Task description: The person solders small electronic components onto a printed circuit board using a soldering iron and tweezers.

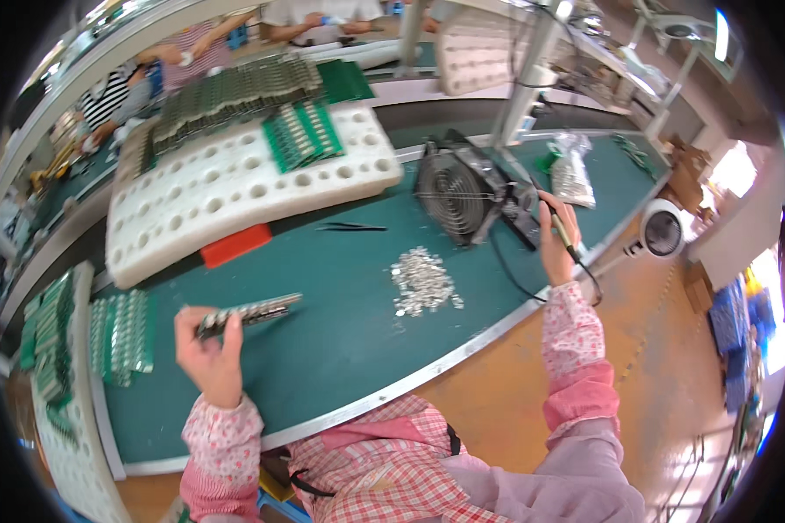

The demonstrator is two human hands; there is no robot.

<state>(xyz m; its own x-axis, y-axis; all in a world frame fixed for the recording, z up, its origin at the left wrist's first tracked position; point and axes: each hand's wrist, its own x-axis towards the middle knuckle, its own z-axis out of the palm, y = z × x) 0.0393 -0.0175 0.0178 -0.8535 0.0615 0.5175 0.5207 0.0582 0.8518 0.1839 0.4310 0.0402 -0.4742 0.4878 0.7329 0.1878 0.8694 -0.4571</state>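
Observation:
My left hand (208,357) is closed around a narrow circuit board panel (262,310), seen nearly edge-on above the green mat, with silvery parts along it. On the right, my right hand (558,248) grips a soldering iron (560,225) by its handle, beside the iron's stand (521,202). The iron's cord hangs below that hand. A black fan with a round wire guard (455,193) stands just left of the stand. Between my hands lies a loose pile of small silvery metal parts (423,281). Dark tweezers (354,227) rest farther back on the mat.
A white foam tray with round holes (183,228) carries green boards (303,137) at the back left. More boards (124,336) lie at the left edge. A red flat piece (235,246) and a clear bag of parts (572,179) are on the table. People sit across.

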